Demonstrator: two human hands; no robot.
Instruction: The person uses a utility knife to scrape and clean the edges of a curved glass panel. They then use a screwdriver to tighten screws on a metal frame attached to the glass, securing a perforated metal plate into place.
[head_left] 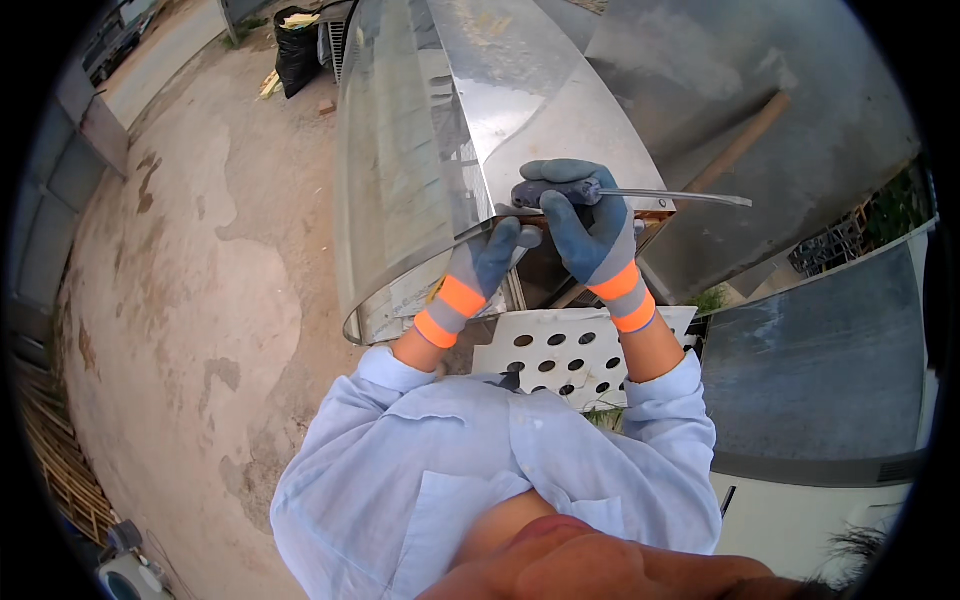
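Note:
My right hand [596,225], in a blue-grey glove with an orange cuff, is closed round the dark handle of a screwdriver [555,193]. Its long metal shaft [670,195] points right, and the tip looks slightly bent. Beneath it is the near edge of a shiny metal cabinet top [560,130]. My left hand [490,258], gloved alike, has its fingers curled at that edge, beside the curved glass panel [400,200]. Part of its grip is hidden. Below the edge shows the cabinet's dark inside.
A white board with round holes [545,345] lies below my hands. Large metal sheets [740,80] stand to the right, with a grey-topped white appliance [820,360] nearer. A black bag [297,55] sits at the far left on the concrete ground [190,260].

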